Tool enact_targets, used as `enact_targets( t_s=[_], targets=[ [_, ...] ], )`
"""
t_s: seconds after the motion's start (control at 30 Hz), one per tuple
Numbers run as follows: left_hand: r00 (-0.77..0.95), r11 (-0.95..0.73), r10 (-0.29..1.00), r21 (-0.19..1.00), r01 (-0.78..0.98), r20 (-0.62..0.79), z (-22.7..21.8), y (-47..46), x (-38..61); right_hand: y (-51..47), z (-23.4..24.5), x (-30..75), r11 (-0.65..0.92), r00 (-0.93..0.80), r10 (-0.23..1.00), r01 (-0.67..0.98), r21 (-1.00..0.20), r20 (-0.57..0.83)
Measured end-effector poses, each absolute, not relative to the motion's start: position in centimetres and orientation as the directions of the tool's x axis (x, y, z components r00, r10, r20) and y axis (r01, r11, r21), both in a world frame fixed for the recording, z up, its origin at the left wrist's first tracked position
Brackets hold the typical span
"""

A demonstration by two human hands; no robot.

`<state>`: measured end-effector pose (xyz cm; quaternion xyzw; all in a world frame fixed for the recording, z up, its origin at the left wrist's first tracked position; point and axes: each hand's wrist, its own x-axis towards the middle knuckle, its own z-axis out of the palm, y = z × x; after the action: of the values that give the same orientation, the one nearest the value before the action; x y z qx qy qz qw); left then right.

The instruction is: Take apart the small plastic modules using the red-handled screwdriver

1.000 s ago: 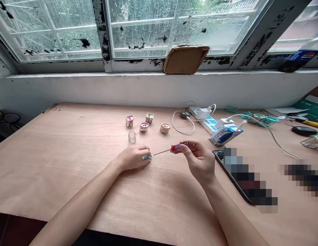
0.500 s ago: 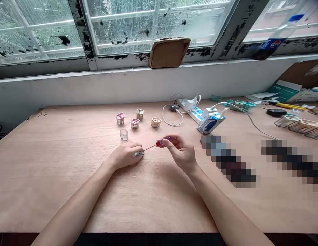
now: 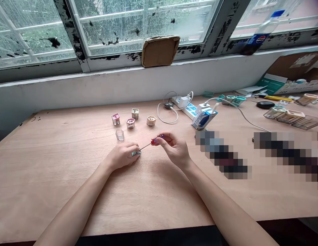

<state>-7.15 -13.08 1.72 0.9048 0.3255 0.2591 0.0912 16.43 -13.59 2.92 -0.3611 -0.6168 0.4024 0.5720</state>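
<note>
My left hand point(image 3: 123, 155) rests on the table with its fingers closed around a small teal pencil sharpener point(image 3: 135, 152), mostly hidden by the fingers. In my right hand point(image 3: 175, 147) is a thin screwdriver point(image 3: 156, 140) with a red and purple handle, pinched between thumb and fingers. Its shaft slants down left and the tip meets the sharpener. Just beyond the left hand stands a clear plastic shell point(image 3: 120, 135). Behind it are two pink sharpeners, one left point(image 3: 115, 119) and one nearer the middle point(image 3: 130, 123), an olive one point(image 3: 135, 113) and a beige one point(image 3: 151, 120).
A white power strip point(image 3: 190, 110) with chargers and cables lies at the back, beside a blue-and-white carton point(image 3: 204, 118). Rightward are teal cases point(image 3: 238, 100), clear cases point(image 3: 290, 117), a black mouse point(image 3: 265, 105), a yellow cutter point(image 3: 275, 98) and blurred-out items point(image 3: 221, 155).
The camera view has turned slightly, shifting the scene mostly left. Both hands keep the same hold, with the screwdriver tip still at the sharpener.
</note>
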Motion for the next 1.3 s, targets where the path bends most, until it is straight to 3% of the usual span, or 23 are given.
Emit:
enact_targets(
  t_s=[1.3],
  targets=[
    [0.665,-0.799,0.600,0.281,0.532,0.445,1.68,-13.14,-7.11,-13.61,3.00,16.26,0.423,-0.093,0.901,-0.031,-0.906,0.424]
  ],
)
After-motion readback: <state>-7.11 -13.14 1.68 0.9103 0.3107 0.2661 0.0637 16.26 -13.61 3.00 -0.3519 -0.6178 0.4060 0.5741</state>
